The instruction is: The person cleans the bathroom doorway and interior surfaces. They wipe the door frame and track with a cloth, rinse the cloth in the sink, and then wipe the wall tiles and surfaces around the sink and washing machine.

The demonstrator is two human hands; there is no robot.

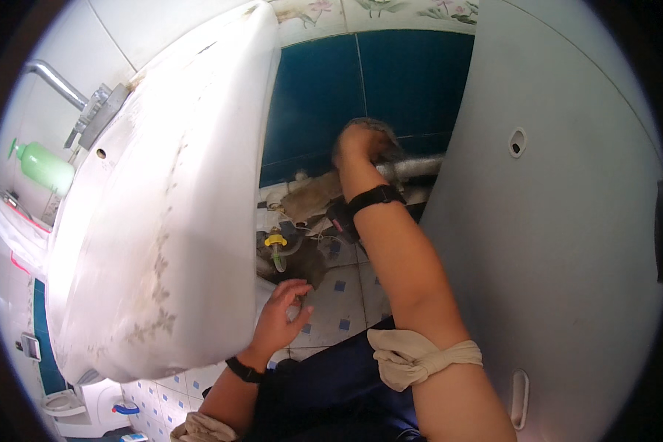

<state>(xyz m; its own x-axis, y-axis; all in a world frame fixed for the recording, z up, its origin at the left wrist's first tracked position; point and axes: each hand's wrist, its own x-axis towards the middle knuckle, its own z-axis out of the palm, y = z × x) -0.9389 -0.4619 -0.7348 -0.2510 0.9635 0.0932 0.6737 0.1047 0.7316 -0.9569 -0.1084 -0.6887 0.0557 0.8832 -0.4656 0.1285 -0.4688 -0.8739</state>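
Two hands are at work below the white washbasin, which fills the view to your left. Your right hand reaches past the basin's rim to the grey metal pipe along the blue wall tiles, fingers closed on a dark scrubbing pad pressed against it. Your left hand sits under the basin's lower edge — fingers loosely spread, holding nothing — just below the yellow valve handle. Right of the basin stands a grey door panel; left of it, a green soap bottle.
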